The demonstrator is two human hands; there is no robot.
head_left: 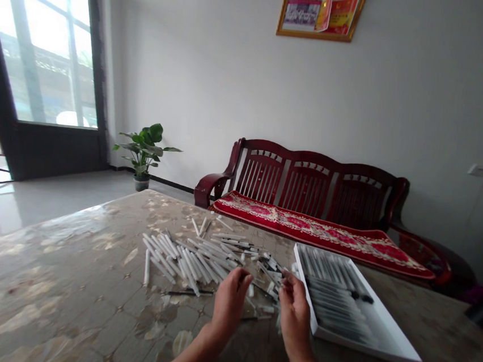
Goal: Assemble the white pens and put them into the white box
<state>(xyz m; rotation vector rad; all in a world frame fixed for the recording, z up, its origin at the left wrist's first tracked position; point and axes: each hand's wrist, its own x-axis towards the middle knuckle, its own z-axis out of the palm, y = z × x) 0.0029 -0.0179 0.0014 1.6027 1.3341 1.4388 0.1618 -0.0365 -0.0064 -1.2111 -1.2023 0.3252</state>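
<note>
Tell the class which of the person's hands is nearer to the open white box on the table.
Right. The right hand is close beside the open white box, off its left edge; the left hand is farther away, beyond the right hand.

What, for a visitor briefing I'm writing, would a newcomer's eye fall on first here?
The heap of white tubes on the glossy table catches the eye first, just ahead of the left hand and right hand. To its right lies a white tray of dark-tipped tubes, and against the wall beyond stands a dark wooden bench with a red cushion.
</note>
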